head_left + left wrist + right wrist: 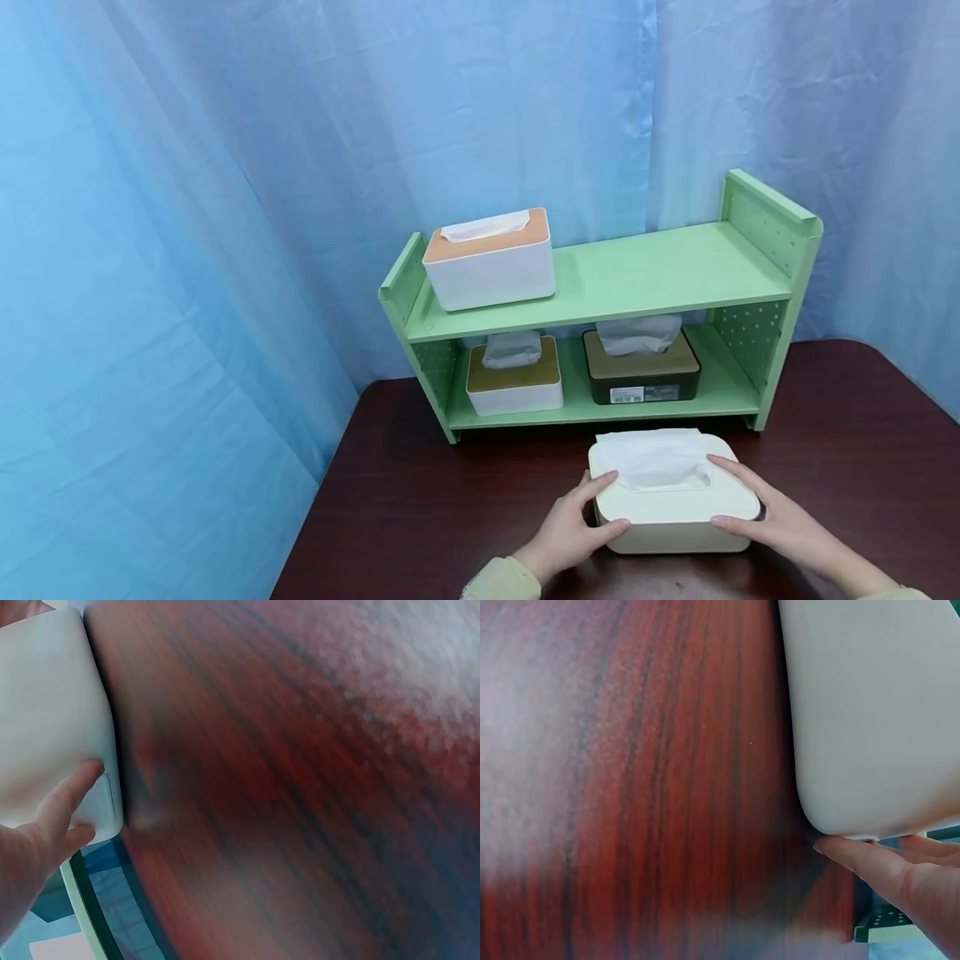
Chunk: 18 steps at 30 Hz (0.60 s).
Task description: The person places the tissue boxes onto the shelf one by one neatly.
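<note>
A cream tissue box (678, 537) with rounded corners and a white lid is on the dark wood table, near the front. White tissue (656, 458) sticks up from the slot in its lid. My left hand (566, 527) grips the box's left end, thumb at the front corner and a finger at the top edge. On the opposite end, my right hand (791, 521) holds it in much the same way. Fingers (71, 796) lie against the box's side in the left wrist view. The right wrist view shows fingertips (840, 846) along the box's edge; the far fingers are partly hidden.
Behind the box stands a green two-tier shelf (660, 271). A white tissue box with a tan lid (495, 275) sits on its upper left. Below are a smaller white one (517, 400) and a dark one (645, 390). Blue curtains (300, 167) hang behind.
</note>
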Each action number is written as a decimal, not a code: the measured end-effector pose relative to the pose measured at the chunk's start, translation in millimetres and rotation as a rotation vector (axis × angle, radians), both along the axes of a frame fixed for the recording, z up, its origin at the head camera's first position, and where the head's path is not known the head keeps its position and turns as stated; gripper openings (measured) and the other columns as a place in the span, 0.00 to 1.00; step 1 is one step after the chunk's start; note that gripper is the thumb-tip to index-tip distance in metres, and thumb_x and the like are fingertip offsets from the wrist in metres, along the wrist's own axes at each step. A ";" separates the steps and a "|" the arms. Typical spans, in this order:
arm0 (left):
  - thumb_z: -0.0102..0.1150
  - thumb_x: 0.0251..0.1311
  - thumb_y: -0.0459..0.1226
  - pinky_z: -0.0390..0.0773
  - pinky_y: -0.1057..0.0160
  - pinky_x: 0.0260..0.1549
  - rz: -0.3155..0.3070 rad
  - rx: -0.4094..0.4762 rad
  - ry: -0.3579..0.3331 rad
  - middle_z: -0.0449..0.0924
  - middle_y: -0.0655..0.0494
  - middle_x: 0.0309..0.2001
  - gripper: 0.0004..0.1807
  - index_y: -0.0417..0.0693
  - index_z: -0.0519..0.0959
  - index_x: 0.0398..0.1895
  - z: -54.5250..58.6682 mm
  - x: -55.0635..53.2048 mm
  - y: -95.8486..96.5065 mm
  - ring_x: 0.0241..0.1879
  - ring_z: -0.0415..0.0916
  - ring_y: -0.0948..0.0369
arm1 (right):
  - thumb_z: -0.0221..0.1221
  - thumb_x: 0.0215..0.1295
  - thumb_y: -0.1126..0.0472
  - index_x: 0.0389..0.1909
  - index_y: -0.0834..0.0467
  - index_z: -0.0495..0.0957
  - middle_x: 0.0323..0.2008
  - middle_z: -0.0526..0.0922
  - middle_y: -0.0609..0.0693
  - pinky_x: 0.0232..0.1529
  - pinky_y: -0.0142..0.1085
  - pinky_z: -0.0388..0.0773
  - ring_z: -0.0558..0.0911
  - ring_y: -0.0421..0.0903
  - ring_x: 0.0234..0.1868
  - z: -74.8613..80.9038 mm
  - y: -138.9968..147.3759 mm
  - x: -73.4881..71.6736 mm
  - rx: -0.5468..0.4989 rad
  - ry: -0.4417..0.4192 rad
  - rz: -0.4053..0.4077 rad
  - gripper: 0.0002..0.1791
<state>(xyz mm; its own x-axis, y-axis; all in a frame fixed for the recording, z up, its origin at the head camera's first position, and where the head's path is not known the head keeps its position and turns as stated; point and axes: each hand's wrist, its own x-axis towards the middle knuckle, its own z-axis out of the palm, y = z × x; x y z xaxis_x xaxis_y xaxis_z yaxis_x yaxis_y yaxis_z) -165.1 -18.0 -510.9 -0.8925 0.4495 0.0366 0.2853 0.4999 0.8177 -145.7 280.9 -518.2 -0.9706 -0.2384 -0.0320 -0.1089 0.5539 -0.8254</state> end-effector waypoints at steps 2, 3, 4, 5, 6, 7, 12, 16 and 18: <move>0.65 0.56 0.47 0.66 0.57 0.63 0.002 0.002 0.003 0.59 0.41 0.69 0.32 0.65 0.68 0.66 -0.4 0.0 0.1 0.69 0.57 0.50 | 0.59 0.64 0.53 0.74 0.51 0.47 0.71 0.48 0.69 0.51 0.66 0.57 0.41 0.08 0.52 0.7 -0.3 0.3 -0.010 0.001 0.000 0.42; 0.65 0.56 0.47 0.65 0.57 0.63 0.003 0.003 0.004 0.59 0.41 0.69 0.32 0.65 0.68 0.66 -0.6 0.0 0.2 0.69 0.57 0.50 | 0.59 0.64 0.53 0.74 0.50 0.48 0.71 0.48 0.69 0.51 0.66 0.57 0.41 0.08 0.51 1.1 -0.4 0.3 -0.012 -0.004 -0.004 0.42; 0.65 0.56 0.47 0.65 0.57 0.63 0.004 0.005 0.005 0.60 0.41 0.69 0.32 0.65 0.68 0.66 -0.9 0.1 0.1 0.69 0.57 0.50 | 0.59 0.64 0.53 0.74 0.50 0.47 0.71 0.48 0.69 0.51 0.66 0.57 0.41 0.07 0.51 1.1 -0.7 0.5 -0.015 -0.007 -0.005 0.42; 0.65 0.56 0.47 0.65 0.57 0.63 0.003 0.007 0.010 0.60 0.41 0.69 0.32 0.64 0.68 0.66 -1.2 0.1 0.1 0.69 0.57 0.50 | 0.59 0.64 0.53 0.74 0.50 0.47 0.71 0.48 0.69 0.52 0.66 0.57 0.41 0.07 0.51 1.2 -0.9 0.6 -0.016 -0.007 -0.007 0.42; 0.65 0.57 0.47 0.65 0.57 0.63 0.002 0.011 0.011 0.60 0.42 0.69 0.32 0.64 0.68 0.66 -1.4 0.1 0.0 0.69 0.56 0.50 | 0.59 0.64 0.53 0.74 0.50 0.47 0.71 0.48 0.69 0.52 0.66 0.56 0.41 0.07 0.50 1.3 -1.1 0.7 -0.019 -0.007 -0.008 0.43; 0.65 0.57 0.47 0.65 0.57 0.63 0.001 0.014 0.013 0.60 0.42 0.69 0.32 0.64 0.68 0.66 -1.7 0.1 0.0 0.70 0.56 0.49 | 0.59 0.64 0.53 0.74 0.50 0.47 0.71 0.48 0.69 0.52 0.66 0.56 0.41 0.07 0.51 1.5 -1.1 0.7 -0.024 -0.007 -0.010 0.43; 0.64 0.57 0.47 0.65 0.57 0.63 -0.006 0.025 0.025 0.60 0.43 0.69 0.32 0.63 0.68 0.66 -2.2 -0.1 -0.2 0.70 0.56 0.49 | 0.60 0.63 0.54 0.74 0.51 0.48 0.71 0.48 0.69 0.52 0.65 0.55 0.42 0.07 0.50 2.2 -1.2 0.6 -0.040 0.000 -0.013 0.43; 0.65 0.57 0.46 0.65 0.57 0.63 -0.005 0.031 0.028 0.62 0.44 0.68 0.32 0.62 0.68 0.66 -2.1 -0.1 -0.1 0.69 0.56 0.48 | 0.59 0.64 0.53 0.74 0.50 0.47 0.71 0.47 0.70 0.52 0.66 0.56 0.41 0.09 0.53 2.1 -1.1 1.2 -0.036 -0.029 -0.014 0.43; 0.65 0.56 0.46 0.65 0.57 0.63 -0.001 0.037 0.018 0.62 0.44 0.68 0.32 0.62 0.69 0.66 -2.0 0.2 -0.3 0.69 0.56 0.48 | 0.59 0.64 0.52 0.74 0.50 0.47 0.71 0.47 0.70 0.52 0.66 0.57 0.40 0.19 0.64 2.2 -1.8 0.9 -0.022 -0.042 -0.019 0.42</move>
<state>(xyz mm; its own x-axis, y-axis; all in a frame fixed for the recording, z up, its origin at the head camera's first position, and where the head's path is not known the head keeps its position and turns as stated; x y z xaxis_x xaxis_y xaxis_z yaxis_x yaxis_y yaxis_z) -164.9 -18.4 -512.9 -0.8912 0.4482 0.0695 0.3005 0.4688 0.8306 -144.8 279.1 -516.0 -0.9729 -0.2211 -0.0676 -0.0635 0.5368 -0.8413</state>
